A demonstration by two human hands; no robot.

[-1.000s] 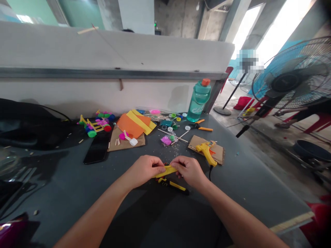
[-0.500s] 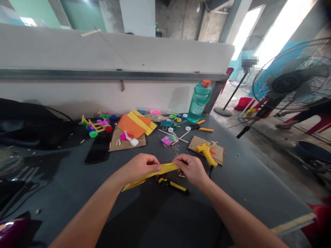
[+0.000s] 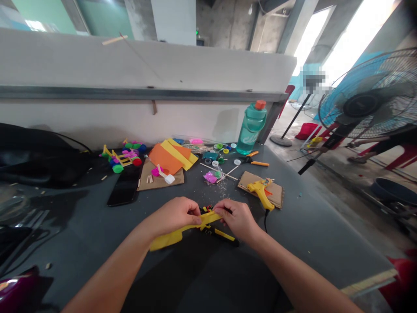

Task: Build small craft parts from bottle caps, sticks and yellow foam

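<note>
Both of my hands pinch a long yellow strip [image 3: 167, 240], which looks like felt or thin foam, above the dark table. My left hand [image 3: 177, 214] grips it near its middle, and the wider end hangs down to the left. Closed on the right end is my right hand [image 3: 236, 218]. Beneath the strip lies a yellow-and-black hand tool [image 3: 224, 236], its head partly hidden by the strip and fingers. A yellow glue gun [image 3: 261, 193] rests on a cardboard piece [image 3: 277, 195] to the right of my right hand.
Orange sheets [image 3: 164, 158] lie on cardboard at the back left, beside a black phone [image 3: 122, 189] and a small wheeled model [image 3: 120, 158]. Bottle caps, sticks and orange-handled pliers [image 3: 259, 163] lie near a teal bottle [image 3: 250, 130]. A fan [image 3: 361, 104] stands right.
Both hands have moved slightly down toward me, and the right hand a little left. The strip's left end now hangs lower and shows more of its width.
</note>
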